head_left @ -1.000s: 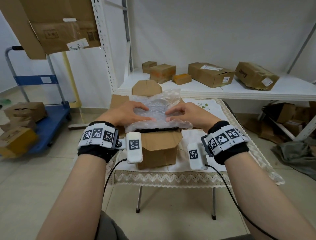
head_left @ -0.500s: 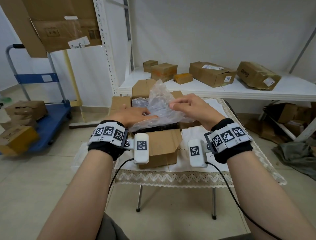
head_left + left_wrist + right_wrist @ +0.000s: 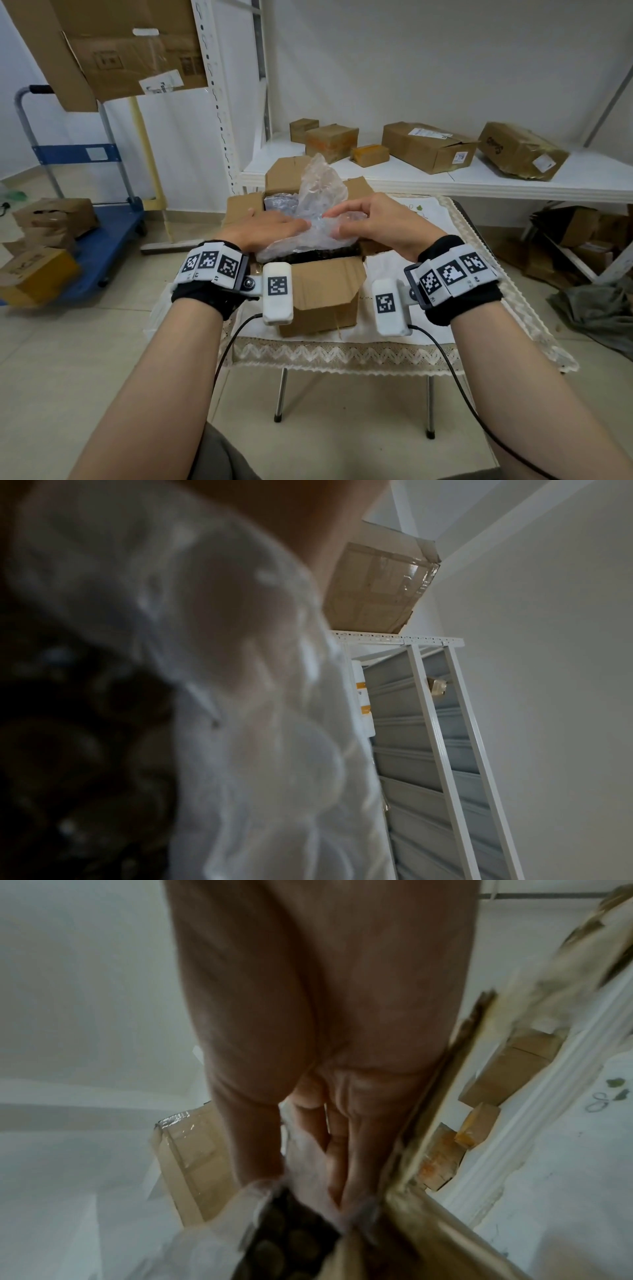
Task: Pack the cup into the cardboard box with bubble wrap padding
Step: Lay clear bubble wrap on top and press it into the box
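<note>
head view: right hand (image 3: 375,224) pinches the bubble wrap (image 3: 317,209) over the open cardboard box (image 3: 322,291); left hand (image 3: 265,228), at nine o'clock, presses flat, fingers straight, on the wrap. cup hidden. box sits on the table (image 3: 428,346).

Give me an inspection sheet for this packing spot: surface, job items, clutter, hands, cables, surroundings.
Surface: small table under a white lace-edged cloth.
Job's things: open cardboard box on the table, flaps out; clear bubble wrap lies over its opening, one part standing up at the back. Cup: not seen.
Clutter: nothing seen on the cloth besides the box.
Hands: left hand rests flat on the wrap; right hand pinches the wrap with curled fingers.
Cables: black cable hangs from each wrist camera, in front of the table edge.
Surroundings: white shelf with several brown parcels; blue trolley with boxes at left; more boxes on the floor at right.
</note>
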`<state>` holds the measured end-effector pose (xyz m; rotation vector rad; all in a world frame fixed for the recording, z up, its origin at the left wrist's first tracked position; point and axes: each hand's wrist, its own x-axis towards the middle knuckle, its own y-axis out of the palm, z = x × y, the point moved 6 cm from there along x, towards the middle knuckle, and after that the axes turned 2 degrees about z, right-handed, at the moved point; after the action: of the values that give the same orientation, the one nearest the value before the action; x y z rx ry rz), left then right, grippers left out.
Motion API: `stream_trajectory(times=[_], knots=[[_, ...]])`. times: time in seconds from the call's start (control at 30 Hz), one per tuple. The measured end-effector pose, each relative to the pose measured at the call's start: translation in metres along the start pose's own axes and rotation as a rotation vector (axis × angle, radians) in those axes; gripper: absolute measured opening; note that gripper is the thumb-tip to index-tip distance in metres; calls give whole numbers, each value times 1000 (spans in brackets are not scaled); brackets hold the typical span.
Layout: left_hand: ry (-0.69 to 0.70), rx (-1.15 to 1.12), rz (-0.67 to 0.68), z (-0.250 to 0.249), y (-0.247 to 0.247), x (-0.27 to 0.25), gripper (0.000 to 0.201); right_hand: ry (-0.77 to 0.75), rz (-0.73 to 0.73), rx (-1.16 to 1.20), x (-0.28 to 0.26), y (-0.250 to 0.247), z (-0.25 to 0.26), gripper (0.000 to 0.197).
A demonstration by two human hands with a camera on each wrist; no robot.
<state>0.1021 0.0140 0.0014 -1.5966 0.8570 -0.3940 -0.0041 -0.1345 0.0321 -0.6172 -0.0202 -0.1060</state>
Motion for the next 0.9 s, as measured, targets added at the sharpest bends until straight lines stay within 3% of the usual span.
stream_trajectory(times=[0.13, 0.2, 0.33, 0.47, 0.6, 0.73, 0.83, 0.9], knots=[[-12, 32, 6, 1, 4, 6, 87, 4, 101, -91, 0, 9, 4, 25], [-2, -11, 19, -4, 2, 4, 71, 46, 115, -140, 1, 10, 2, 25], [35, -189, 69, 1, -1, 1, 57, 76, 148, -243, 2, 17, 1, 33], [42, -282, 161, 10, -1, -2, 84, 67, 151, -317, 6, 22, 2, 30], [34, -228, 263, 8, -14, -4, 87, 63, 138, -460, 6, 25, 14, 23], [70, -265, 432, 3, -26, -11, 113, 88, 100, -621, 11, 23, 20, 16], [-31, -87, 440, 5, -27, -9, 105, 25, 92, -753, 17, 23, 25, 15], [-70, 14, 404, 5, -27, -8, 102, 59, 188, -682, 19, 21, 27, 19]])
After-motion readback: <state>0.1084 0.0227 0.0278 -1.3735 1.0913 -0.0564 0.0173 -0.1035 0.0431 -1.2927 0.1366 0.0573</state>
